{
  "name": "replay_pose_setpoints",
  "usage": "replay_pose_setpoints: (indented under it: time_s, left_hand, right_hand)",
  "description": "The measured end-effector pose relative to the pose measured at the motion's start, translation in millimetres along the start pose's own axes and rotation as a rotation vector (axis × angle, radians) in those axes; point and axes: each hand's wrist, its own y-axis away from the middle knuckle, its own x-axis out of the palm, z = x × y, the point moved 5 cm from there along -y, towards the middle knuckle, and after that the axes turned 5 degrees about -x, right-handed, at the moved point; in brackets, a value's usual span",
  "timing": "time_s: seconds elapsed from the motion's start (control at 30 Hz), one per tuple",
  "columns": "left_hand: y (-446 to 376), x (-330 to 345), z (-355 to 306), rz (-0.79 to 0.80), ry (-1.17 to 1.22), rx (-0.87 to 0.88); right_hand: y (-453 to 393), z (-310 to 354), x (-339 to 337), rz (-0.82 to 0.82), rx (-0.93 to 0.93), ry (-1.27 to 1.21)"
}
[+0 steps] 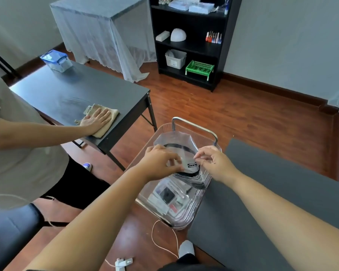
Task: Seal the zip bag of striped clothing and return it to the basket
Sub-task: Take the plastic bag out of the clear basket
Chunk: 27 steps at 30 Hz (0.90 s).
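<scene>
Head view, looking down on a clear plastic basket (184,220) with a metal handle (196,127), which stands on the wood floor and serves as the landmark here. The zip bag (174,142) is held directly above the basket's middle, its clear upper part toward the handle and its printed label facing the camera. The striped clothing (196,178) shows through the bag's lower end, which dips toward the basket's right wall. Whether the bag touches the basket contents cannot be told.

The left hand (160,163) reaches in from the basket's left side; its fingers are curled and pinch the bag's near edge beside the label. The right hand (213,161) comes from the basket's right side; thumb and forefinger pinch the same edge just right of the label, the other fingers loosely bent. The two hands are near each other but apart.

Flat packets (164,196) lie on the basket's floor beneath the bag. A grey mat (282,192) lies just right of the basket. A dark table (76,90) stands to the basket's left, where a second person's hand (96,120) rests flat on a beige cloth (104,124). A black shelf unit (188,42) stands well beyond the basket against the wall.
</scene>
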Motion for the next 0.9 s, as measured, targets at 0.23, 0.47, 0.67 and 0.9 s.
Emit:
replay_pose_setpoints:
  time_s: [0.23,0.47,0.67,0.9]
  left_hand:
    - [9,-38,-100,-0.456,0.146,0.295]
    - [5,-15,-186,-0.441,0.317,0.343]
    - [4,35,-245,-0.303,0.494,0.178]
    - [26,73,-300,-0.110,0.584,0.236]
  right_hand:
    - [55,44,-78,-0.346,-0.148,-0.131]
    - [122,-9,-126,-0.442,0.303,-0.292]
    - [171,-36,-148,-0.570,0.440,-0.480]
    - [216,-65,-168,-0.557,0.545,-0.998]
